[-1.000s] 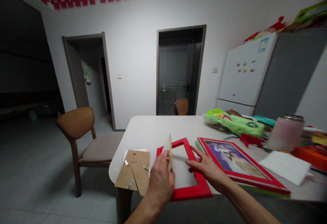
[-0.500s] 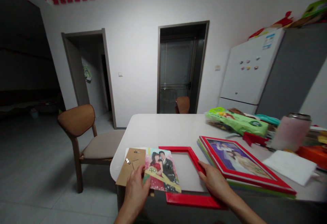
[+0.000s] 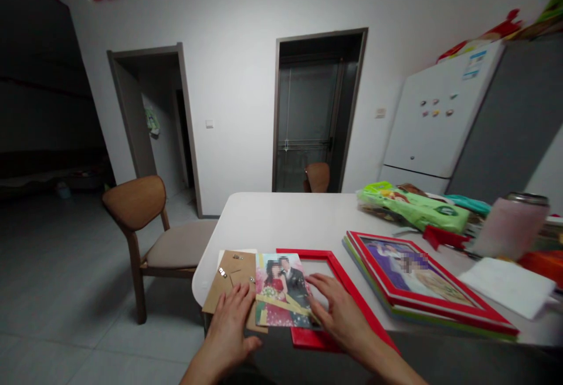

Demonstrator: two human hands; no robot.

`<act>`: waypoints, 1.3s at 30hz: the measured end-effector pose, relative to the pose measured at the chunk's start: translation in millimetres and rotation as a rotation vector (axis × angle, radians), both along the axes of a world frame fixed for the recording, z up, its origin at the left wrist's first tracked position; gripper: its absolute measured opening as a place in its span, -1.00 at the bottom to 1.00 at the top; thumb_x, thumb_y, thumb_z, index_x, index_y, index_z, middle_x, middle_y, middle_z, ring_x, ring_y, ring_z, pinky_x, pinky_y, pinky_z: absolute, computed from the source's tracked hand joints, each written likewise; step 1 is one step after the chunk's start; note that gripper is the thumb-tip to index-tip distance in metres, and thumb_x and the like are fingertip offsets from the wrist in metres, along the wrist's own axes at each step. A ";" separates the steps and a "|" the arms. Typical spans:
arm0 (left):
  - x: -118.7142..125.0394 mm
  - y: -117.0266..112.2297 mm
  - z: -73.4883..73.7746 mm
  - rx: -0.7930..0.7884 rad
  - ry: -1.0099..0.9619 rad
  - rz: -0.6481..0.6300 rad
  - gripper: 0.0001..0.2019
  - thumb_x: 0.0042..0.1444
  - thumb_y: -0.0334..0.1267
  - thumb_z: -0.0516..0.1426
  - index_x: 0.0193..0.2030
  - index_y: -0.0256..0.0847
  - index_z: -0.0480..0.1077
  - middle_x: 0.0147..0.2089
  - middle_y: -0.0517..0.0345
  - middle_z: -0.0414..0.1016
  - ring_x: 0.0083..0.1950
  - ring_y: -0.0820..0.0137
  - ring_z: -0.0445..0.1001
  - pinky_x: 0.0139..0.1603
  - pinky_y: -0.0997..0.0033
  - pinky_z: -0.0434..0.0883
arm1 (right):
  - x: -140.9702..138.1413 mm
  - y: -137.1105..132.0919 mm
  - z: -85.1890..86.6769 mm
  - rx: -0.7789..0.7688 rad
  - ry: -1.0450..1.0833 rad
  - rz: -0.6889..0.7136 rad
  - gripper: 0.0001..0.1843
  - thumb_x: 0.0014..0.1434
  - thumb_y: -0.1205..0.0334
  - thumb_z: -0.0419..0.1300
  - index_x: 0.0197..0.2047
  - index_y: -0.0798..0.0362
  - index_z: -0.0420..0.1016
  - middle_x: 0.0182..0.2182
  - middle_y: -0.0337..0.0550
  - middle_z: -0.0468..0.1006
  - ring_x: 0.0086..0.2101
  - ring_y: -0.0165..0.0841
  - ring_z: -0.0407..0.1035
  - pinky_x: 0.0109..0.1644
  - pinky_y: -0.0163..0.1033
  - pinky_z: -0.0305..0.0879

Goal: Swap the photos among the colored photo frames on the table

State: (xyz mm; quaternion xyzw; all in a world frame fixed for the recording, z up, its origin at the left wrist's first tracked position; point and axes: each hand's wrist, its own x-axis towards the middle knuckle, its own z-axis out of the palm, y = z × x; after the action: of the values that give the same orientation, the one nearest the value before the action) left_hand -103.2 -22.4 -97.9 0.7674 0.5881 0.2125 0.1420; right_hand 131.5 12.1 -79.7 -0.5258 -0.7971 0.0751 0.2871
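Note:
My left hand [image 3: 231, 323] lies with its fingers stretched out on the lower part of a brown frame backing board [image 3: 235, 265], which has small metal clips on it. My right hand [image 3: 345, 314] has its thumb and fingers at the right edge of a printed photo [image 3: 279, 300] of a couple, one in red and one in a dark suit. The photo overlaps the left side of an empty red picture frame [image 3: 338, 265] at the table's near edge. Part of the frame's lower right is hidden by my right hand and forearm.
Right of my hands lies a stack of picture frames, its top one a red framed photo [image 3: 417, 273]. Behind are a green wipes pack [image 3: 413, 206], a pink jar [image 3: 512, 227] and white tissue [image 3: 505, 285]. A wooden chair [image 3: 136, 203] stands left of the white table [image 3: 281, 215].
My left hand has let go of the photo and moved onto the backing board. My right hand has left the red frame's side and come to the photo's right edge.

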 end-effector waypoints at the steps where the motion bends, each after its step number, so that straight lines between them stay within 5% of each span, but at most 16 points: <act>1: -0.1 0.9 -1.2 0.002 0.038 0.004 -0.33 -0.28 -0.40 0.06 0.10 -0.17 0.12 0.19 0.09 0.06 0.22 0.24 -0.06 0.19 0.12 -0.14 | -8.5 -3.7 0.8 0.002 -0.001 0.064 -0.58 0.02 0.17 0.00 -0.04 0.11 0.33 -0.05 0.03 0.32 -0.03 -0.26 0.17 0.06 -0.15 0.08; 4: -1.3 4.9 -6.1 0.049 0.108 0.014 -0.33 -0.31 -0.48 -0.01 0.09 -0.21 0.15 0.18 0.11 0.09 0.21 0.33 -0.02 0.19 0.23 -0.09 | -26.9 -10.0 -0.2 -0.026 -0.067 0.170 -0.52 -0.05 0.08 0.08 -0.02 0.01 0.31 0.00 0.00 0.27 -0.01 -0.20 0.14 0.05 -0.11 0.06; 15: 11.4 -6.4 5.3 -0.055 0.083 0.077 -0.33 -0.28 -0.38 0.09 0.10 -0.30 0.12 0.20 -0.02 0.03 0.22 0.20 -0.05 0.19 0.09 -0.22 | -33.8 -5.9 5.2 -0.061 -0.191 0.053 -0.41 -0.12 -0.05 0.11 -0.01 0.00 0.29 -0.03 0.01 0.29 -0.03 -0.13 0.13 0.01 -0.06 0.04; 23: 18.5 -10.1 22.8 -0.057 -0.191 0.054 -0.43 -0.14 -0.21 0.05 0.09 -0.28 0.12 0.09 0.01 0.23 0.11 0.26 0.15 0.14 0.25 -0.02 | -21.0 0.2 -8.6 -0.091 -0.073 0.056 -0.46 -0.04 0.06 0.03 -0.02 0.19 0.31 -0.01 0.08 0.28 -0.01 -0.20 0.13 0.07 -0.17 0.02; 32: 14.7 9.7 -1.3 -0.080 -0.527 0.100 -0.49 -0.10 -0.25 0.05 0.06 -0.31 0.13 0.00 -0.02 0.34 0.03 0.28 0.26 0.05 0.31 0.14 | 0.1 0.7 -7.8 -0.156 0.054 0.002 -0.50 0.00 0.19 -0.07 -0.01 0.24 0.29 -0.03 0.08 0.33 -0.02 -0.26 0.18 0.08 -0.18 0.03; 39: 22.2 11.9 9.2 -0.109 -0.820 0.029 -0.64 -0.08 -0.30 0.06 -0.09 -0.30 0.23 -0.15 0.00 0.43 -0.08 0.32 0.37 -0.07 0.37 0.28 | 3.9 0.3 -16.5 -0.171 0.050 -0.004 -0.50 -0.02 0.21 -0.06 -0.02 0.26 0.30 -0.05 0.10 0.35 -0.03 -0.25 0.20 0.08 -0.18 0.03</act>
State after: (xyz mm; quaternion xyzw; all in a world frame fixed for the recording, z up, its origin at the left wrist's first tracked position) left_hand -81.0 -10.5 -88.8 0.6019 0.5040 0.4713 0.4019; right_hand 135.4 12.4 -96.2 -0.5481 -0.7794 0.1552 0.2610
